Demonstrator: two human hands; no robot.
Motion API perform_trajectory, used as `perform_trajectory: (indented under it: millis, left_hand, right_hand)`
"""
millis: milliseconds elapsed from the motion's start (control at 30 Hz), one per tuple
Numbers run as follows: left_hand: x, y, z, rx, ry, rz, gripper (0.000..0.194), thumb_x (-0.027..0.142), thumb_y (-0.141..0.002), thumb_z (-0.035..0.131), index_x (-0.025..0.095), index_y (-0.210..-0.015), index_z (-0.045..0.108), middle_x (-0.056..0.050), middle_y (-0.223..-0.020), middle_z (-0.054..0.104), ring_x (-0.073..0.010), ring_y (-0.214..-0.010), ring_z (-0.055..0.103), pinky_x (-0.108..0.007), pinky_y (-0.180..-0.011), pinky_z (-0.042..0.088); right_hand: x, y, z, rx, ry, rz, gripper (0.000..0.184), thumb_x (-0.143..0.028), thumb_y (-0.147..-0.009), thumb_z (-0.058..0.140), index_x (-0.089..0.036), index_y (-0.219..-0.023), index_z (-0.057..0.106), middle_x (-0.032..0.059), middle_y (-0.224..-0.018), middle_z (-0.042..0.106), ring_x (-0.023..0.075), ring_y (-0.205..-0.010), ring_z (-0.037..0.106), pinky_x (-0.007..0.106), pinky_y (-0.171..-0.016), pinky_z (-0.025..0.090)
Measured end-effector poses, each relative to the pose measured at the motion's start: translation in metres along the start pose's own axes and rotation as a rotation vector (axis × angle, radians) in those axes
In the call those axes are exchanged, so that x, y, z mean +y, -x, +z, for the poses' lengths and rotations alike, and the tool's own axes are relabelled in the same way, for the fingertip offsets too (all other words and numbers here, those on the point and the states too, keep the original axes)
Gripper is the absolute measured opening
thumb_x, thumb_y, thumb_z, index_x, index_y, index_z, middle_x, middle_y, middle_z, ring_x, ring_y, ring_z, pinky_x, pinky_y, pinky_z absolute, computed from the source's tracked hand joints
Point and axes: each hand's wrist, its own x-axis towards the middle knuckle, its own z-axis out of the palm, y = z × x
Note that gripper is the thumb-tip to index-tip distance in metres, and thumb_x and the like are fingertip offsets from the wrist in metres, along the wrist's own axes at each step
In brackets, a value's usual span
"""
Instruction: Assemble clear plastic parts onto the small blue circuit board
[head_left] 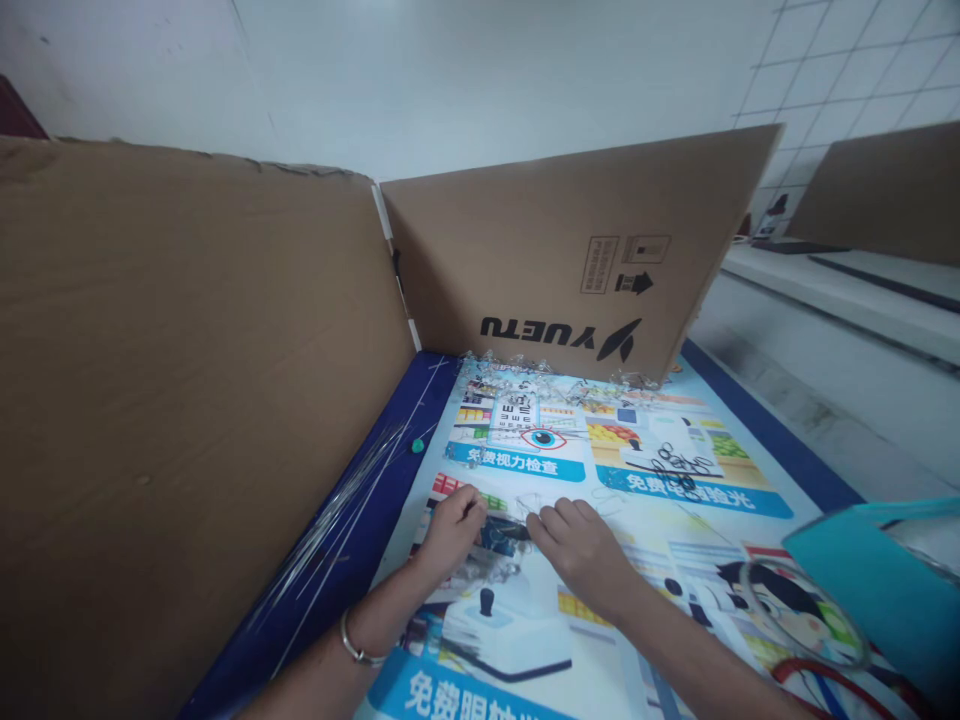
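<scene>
Standing on edge, two brown cardboard panels (pixel 202 380) meet in a corner behind and left of a table, apparently as a screen that keeps small parts in. A printed sheet (pixel 622 600) covers most of the blue tabletop (pixel 405 400); a turquoise object (pixel 877 590) sits at the right. Two bare hands work low in the middle, apart from each other. The left hand (pixel 454 525) and right hand (pixel 577 545) are both curled, thumbs against fingers, probably for fine control; anything pinched is too small to make out. Thin strips (pixel 337 510) lie lengthwise along the left edge, perhaps for easy reach. Clear pieces (pixel 517 375) line the far panel's foot, black loops (pixel 679 465) lie beyond the right hand, and a blurred clear tangle (pixel 487 572) lies just below the left hand. Smallest is a green bit (pixel 418 446) near the strips.
</scene>
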Motion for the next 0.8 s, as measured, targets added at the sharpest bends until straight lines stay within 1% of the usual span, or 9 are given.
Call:
perform_trajectory:
  millis: [267,500,700,800]
  left_hand:
    - [0.0020,0.0009,-0.0016,0.004,-0.062,0.030,0.018,0.019,-0.078,0.038,0.018,-0.061,0.042,0.006,-0.051,0.044,-0.0097,-0.049,0.046,-0.020,-0.052,0.034]
    - [0.0032,-0.0017,-0.0014,0.009,-0.155,0.095,0.016,0.015,-0.074,0.038,0.019,-0.058,0.039,0.005,-0.053,0.043,-0.0103,-0.051,0.043,-0.020,-0.052,0.032]
    - [0.0022,-0.0012,-0.0013,0.000,-0.209,0.101,0.015,0.019,-0.076,0.039,0.019,-0.061,0.041,0.006,-0.052,0.042,-0.0101,-0.051,0.040,-0.020,-0.050,0.029]
    - [0.0009,-0.0009,-0.0011,0.005,-0.234,0.103,0.016,0.020,-0.077,0.040,0.019,-0.062,0.040,0.006,-0.053,0.041,-0.0099,-0.051,0.039,-0.020,-0.049,0.028]
  right_hand:
    - [-0.0009,0.0006,0.0004,0.004,-0.008,-0.003,0.018,-0.012,-0.084,0.040,-0.014,-0.093,0.055,0.0054,-0.074,0.050,0.0165,-0.070,0.039,0.032,-0.064,0.028]
    - [-0.0019,-0.0009,-0.0035,-0.011,-0.001,-0.009,0.018,-0.011,-0.084,0.039,-0.014,-0.091,0.056,0.0052,-0.073,0.050,0.0165,-0.069,0.039,0.032,-0.063,0.028]
    - [-0.0026,-0.0004,-0.0040,-0.032,0.007,-0.008,0.016,-0.012,-0.083,0.042,-0.014,-0.092,0.055,0.0052,-0.075,0.050,0.0169,-0.070,0.039,0.033,-0.063,0.027]
    - [-0.0019,-0.0007,-0.0021,-0.020,-0.001,0.027,0.016,-0.010,-0.083,0.042,-0.015,-0.091,0.055,0.0046,-0.074,0.050,0.0166,-0.070,0.038,0.032,-0.064,0.027]
